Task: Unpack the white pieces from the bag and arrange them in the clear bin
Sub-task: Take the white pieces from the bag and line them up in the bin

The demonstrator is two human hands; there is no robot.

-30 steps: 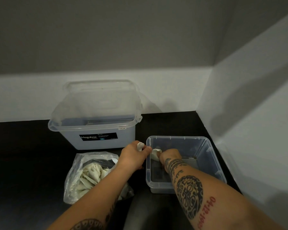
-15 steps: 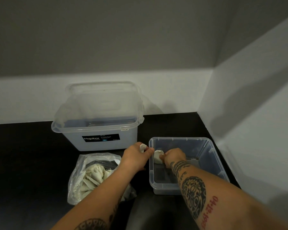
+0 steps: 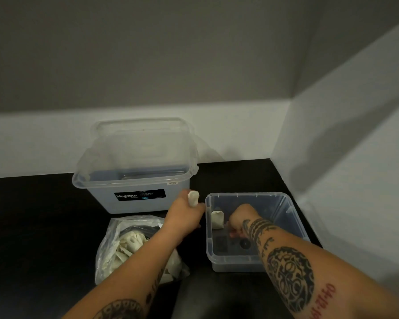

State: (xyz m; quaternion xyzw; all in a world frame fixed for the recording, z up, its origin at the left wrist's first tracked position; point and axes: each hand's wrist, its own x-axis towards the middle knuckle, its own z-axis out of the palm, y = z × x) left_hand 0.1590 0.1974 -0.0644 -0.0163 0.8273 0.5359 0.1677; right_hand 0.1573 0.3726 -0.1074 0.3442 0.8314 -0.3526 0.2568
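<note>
Placement step under way, early in the run: one white piece already standing upright against the left wall inside the small clear bin, near the far-left corner. Right hand down inside the bin just right of that piece, fingers curled, knuckles up; cannot tell whether still touching it or holding anything, fingertips hidden under the hand.

Left hand hovering just outside the bin's left rim, pinching a second white piece that pokes up above the knuckles. Not over the bin yet.

Bag lying open on the dark table, left of the bin and partly under the left forearm, still loaded with many white pieces. So most of the unpacking left to do.

Next move, by my read: clear the right hand out of the way, carry the left-hand piece over the rim, set upright beside the first one, same orientation, touching or just beside to start a row along the wall. Then back to the bag.

Dark marks on the bin floor, too dim to identify. Larger lidded Megabox tub behind the bag, not involved
</note>
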